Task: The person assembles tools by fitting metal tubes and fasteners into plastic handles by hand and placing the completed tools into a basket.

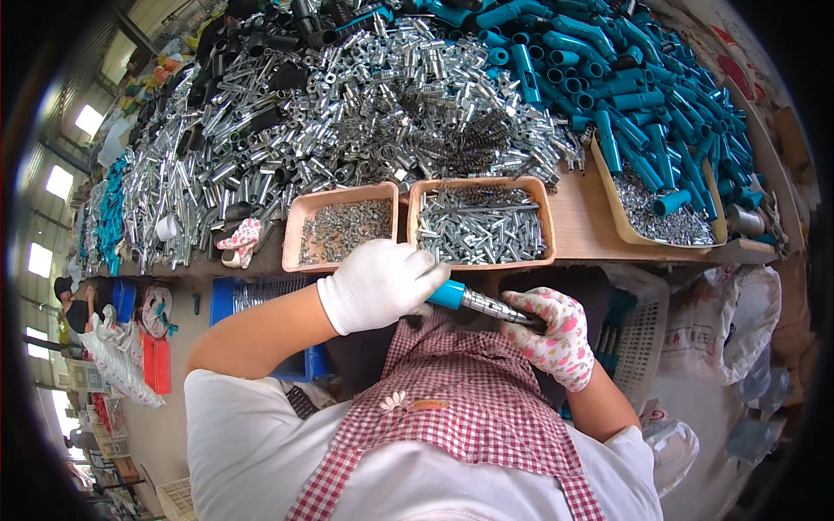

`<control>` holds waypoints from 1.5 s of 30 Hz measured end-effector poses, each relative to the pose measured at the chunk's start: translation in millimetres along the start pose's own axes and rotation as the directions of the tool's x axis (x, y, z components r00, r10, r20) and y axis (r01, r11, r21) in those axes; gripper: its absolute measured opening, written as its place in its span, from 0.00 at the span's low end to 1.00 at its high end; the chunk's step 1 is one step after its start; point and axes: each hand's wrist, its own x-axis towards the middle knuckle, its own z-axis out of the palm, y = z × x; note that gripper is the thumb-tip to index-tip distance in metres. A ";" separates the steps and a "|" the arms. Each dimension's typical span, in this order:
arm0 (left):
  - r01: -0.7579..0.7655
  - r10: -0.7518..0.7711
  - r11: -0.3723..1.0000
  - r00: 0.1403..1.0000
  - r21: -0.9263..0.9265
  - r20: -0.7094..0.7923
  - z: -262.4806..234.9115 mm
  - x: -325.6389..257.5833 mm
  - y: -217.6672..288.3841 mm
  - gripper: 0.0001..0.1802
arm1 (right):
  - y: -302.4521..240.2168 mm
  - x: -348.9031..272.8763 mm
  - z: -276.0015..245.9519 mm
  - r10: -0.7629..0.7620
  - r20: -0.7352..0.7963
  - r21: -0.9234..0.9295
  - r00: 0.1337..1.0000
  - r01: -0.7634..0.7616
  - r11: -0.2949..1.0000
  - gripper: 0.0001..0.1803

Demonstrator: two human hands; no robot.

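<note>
Glossy metal tool shaft (488, 305), seemingly smooth

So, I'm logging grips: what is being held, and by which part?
A teal-and-silver tubular piece: the left hand grips its teal section, the right hand the opposite end.

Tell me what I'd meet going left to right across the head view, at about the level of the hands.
Red box, blue crate, left hand, teal-and-silver tube assembly, right hand, white basket, white sack.
</note>
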 end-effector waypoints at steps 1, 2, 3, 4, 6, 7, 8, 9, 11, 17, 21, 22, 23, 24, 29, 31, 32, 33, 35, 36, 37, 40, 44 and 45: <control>0.000 0.000 1.000 1.000 -0.003 -0.002 1.7 -1.4 1.5 0.34 | -3.1 1.4 0.9 -0.009 0.025 -0.031 1.000 0.010 0.999 0.23; -0.019 0.017 0.999 0.999 -0.035 -0.048 4.5 -2.7 2.4 0.34 | -5.3 2.0 1.9 -0.018 0.049 -0.062 0.999 0.021 0.998 0.23; -0.040 0.034 0.997 0.995 -0.063 -0.097 6.9 -3.5 2.3 0.33 | -3.3 2.3 4.9 -0.048 0.072 -0.027 0.996 0.050 0.998 0.23; -0.041 0.035 0.997 0.994 -0.062 -0.101 10.7 -4.0 3.8 0.33 | -2.9 1.6 8.1 -0.086 0.073 -0.067 0.994 0.091 0.994 0.23; -0.020 0.018 0.990 1.000 -0.142 -0.020 18.3 -3.5 12.8 0.32 | -1.9 -1.0 18.1 -0.188 0.058 -0.147 0.981 0.194 0.970 0.23; -0.023 0.031 0.991 0.998 -0.130 0.053 19.3 -3.2 20.4 0.31 | -4.9 -2.3 20.4 -0.182 0.105 -0.150 0.978 0.196 0.969 0.22; 0.025 -0.011 0.989 0.995 -0.142 0.098 18.6 -2.0 28.4 0.33 | -7.8 -3.9 24.9 -0.168 0.086 -0.108 0.982 0.177 0.978 0.22; 0.069 -0.047 0.985 0.989 -0.156 0.143 16.8 -0.4 33.2 0.34 | -8.1 -5.5 28.7 -0.149 0.066 -0.065 0.987 0.154 0.986 0.21; 0.074 -0.060 0.984 0.994 -0.164 0.089 3.9 1.7 30.6 0.36 | -3.8 -4.6 27.7 -0.152 0.064 -0.049 0.986 0.155 0.987 0.21; 0.237 -0.224 0.930 0.971 -0.282 0.078 -9.0 -22.9 -1.5 0.26 | -3.7 -4.5 16.3 -0.174 -0.020 -0.038 0.985 0.173 0.984 0.22; 0.099 -0.087 0.923 0.995 -0.373 0.048 6.6 -25.3 8.2 0.23 | -4.4 -7.7 22.7 -0.078 0.033 -0.008 0.996 0.079 0.997 0.32; 0.068 -0.067 0.930 0.998 -0.360 0.016 6.6 -24.5 8.9 0.22 | -3.8 -8.4 22.7 -0.074 0.031 -0.006 0.997 0.074 0.997 0.32; 0.037 -0.045 0.937 0.999 -0.346 -0.016 6.7 -24.3 8.9 0.22 | -2.4 -8.5 21.6 -0.054 0.122 0.014 0.991 0.052 0.999 0.33; 0.042 -0.045 0.933 0.999 -0.356 -0.001 6.9 -23.7 4.4 0.20 | -1.9 -6.4 18.8 -0.038 0.215 0.031 0.976 0.032 0.999 0.34; -0.058 0.054 0.957 0.998 -0.284 -0.021 10.5 -19.7 0.9 0.21 | -7.1 9.5 11.8 0.091 0.337 0.217 0.937 -0.171 0.961 0.33; -0.137 0.119 0.955 0.990 -0.263 -0.080 18.8 -19.8 3.6 0.18 | -3.2 4.8 15.8 0.141 0.440 0.280 0.887 -0.285 0.917 0.34; -0.138 0.133 0.948 0.990 -0.285 -0.040 22.3 -14.1 5.9 0.17 | -5.9 5.4 17.8 0.071 0.377 0.313 0.924 -0.199 0.929 0.35; -0.143 0.151 0.939 0.989 -0.313 0.002 26.2 -7.0 11.0 0.15 | -7.2 5.4 21.1 0.073 0.376 0.317 0.924 -0.203 0.927 0.35; -0.214 0.178 0.935 0.973 -0.283 -0.147 31.9 -1.2 18.9 0.13 | -6.1 4.8 27.8 0.065 0.337 0.221 0.939 -0.146 0.964 0.37; -0.199 0.174 0.942 0.978 -0.269 -0.114 31.0 2.4 17.7 0.13 | -2.1 5.3 28.7 0.031 0.346 0.223 0.938 -0.114 0.968 0.36; -0.186 0.170 0.949 0.982 -0.255 -0.082 29.6 6.5 16.2 0.13 | 0.2 6.7 25.0 0.031 0.343 0.223 0.939 -0.113 0.968 0.36; -0.183 0.181 0.963 0.983 -0.198 -0.028 21.8 30.2 -2.6 0.12 | -2.4 9.4 12.5 0.076 0.266 0.143 0.961 -0.117 0.983 0.30; 0.157 -0.184 0.948 0.980 -0.276 -0.073 39.3 42.1 -56.1 0.15 | -1.0 7.6 -3.7 0.292 0.210 0.229 0.933 -0.337 0.913 0.25; 0.204 -0.203 0.937 0.979 -0.284 0.032 45.9 44.5 -61.5 0.13 | -1.0 5.6 -5.0 0.297 0.202 0.229 0.933 -0.339 0.912 0.25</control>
